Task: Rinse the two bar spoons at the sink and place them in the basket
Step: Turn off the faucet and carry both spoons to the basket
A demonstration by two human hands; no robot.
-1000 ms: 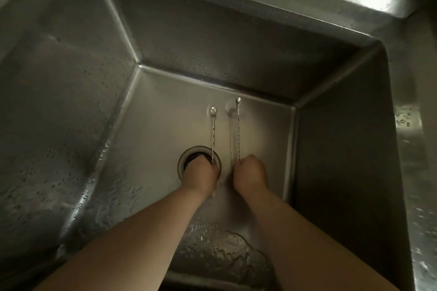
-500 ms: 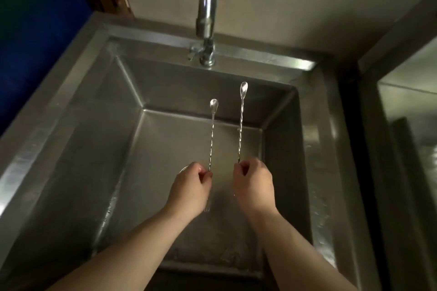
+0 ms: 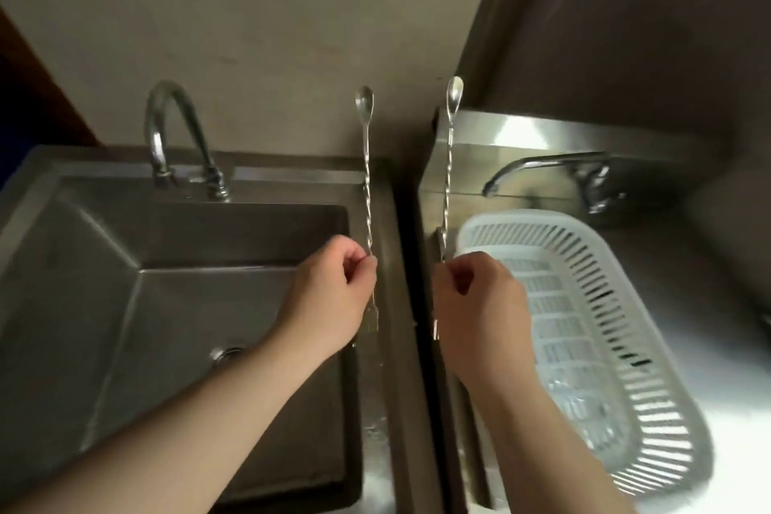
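Observation:
My left hand (image 3: 333, 288) pinches one long twisted bar spoon (image 3: 366, 171) upright, bowl at the top, over the right rim of the steel sink (image 3: 125, 246). A forked lower end hangs below the fingers. My right hand (image 3: 479, 300) holds the second bar spoon (image 3: 449, 163) upright as well, over the gap beside the white slotted plastic basket (image 3: 617, 330). The basket lies to the right of my right hand, in a second steel basin, and looks to hold nothing but some clear item near its near end.
A curved tap (image 3: 175, 138) stands at the back of the left sink, with the drain (image 3: 225, 354) in the basin floor. A second tap (image 3: 550, 175) reaches over the basket from the right. A plain wall rises behind both.
Both hands have risen out of the sink basin and shifted right, each keeping its spoon upright. The view has swung right, so the basket and second tap have come into sight.

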